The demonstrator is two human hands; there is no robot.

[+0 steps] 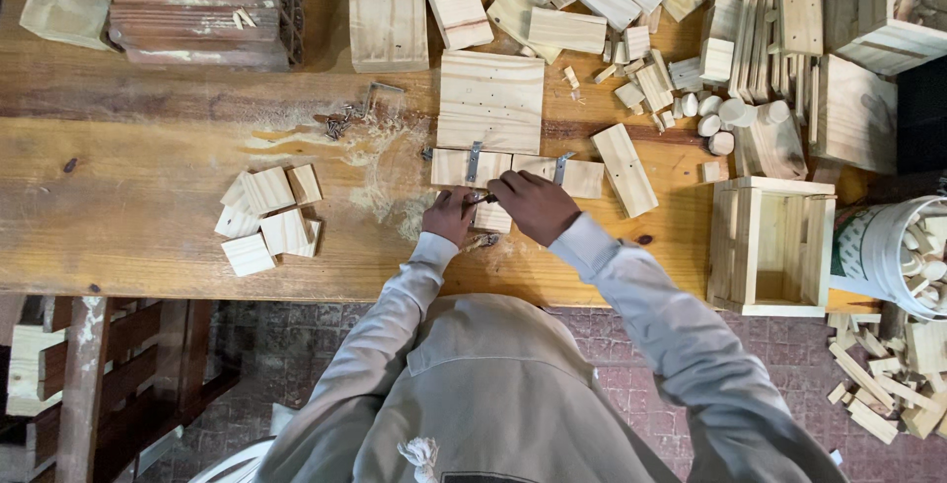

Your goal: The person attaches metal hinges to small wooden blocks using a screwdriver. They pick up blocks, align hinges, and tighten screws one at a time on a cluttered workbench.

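Observation:
My left hand [450,215] rests on the workbench [128,226], fingers pinched at the near edge of a narrow wooden board [523,171] that carries two metal hinges [473,160]. My right hand [536,206] is closed around a small dark tool [480,199] whose tip points left toward my left fingers. A small wooden block [493,219] lies between the two hands. Beyond the narrow board lies a larger square panel [490,101] joined to it by the hinges. A small metal piece [480,241] lies just in front of my left hand.
Several small square wood pieces [268,219] sit left. Screws [338,124] and sawdust lie mid-bench. An open slatted box [770,245] stands right, a white bucket of offcuts [903,251] beyond it. Planks, dowel pieces [725,113] and crates crowd the far side.

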